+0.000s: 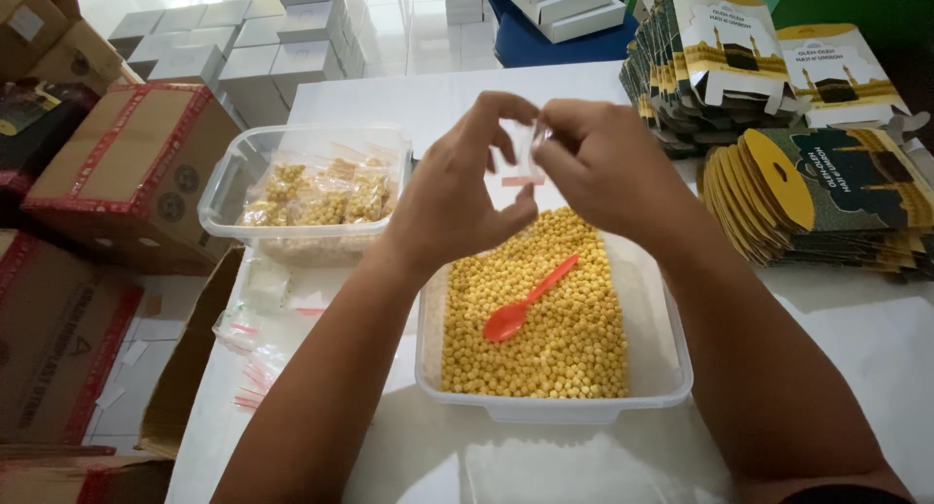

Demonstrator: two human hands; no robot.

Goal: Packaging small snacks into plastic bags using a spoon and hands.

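Above the far end of the clear tub, near the middle of the white table, a small clear plastic bag with a red strip along its mouth hangs between both hands. The left hand pinches the bag's left edge, thumb below and fingers curled over the top; the right hand grips the right edge with closed fingertips. Directly under them the tub is filled with small yellow balls, and an orange plastic spoon lies on the heap, bowl toward the near side. Just beside it, toward the table's left edge, a second clear tub contains filled bags of the same yellow balls. Loose empty bags lie along the left edge in front of it. By the right edge, flat printed cartons lie fanned in stacks. Off the table to the left stand brown cardboard boxes, and white boxes are stacked behind them.
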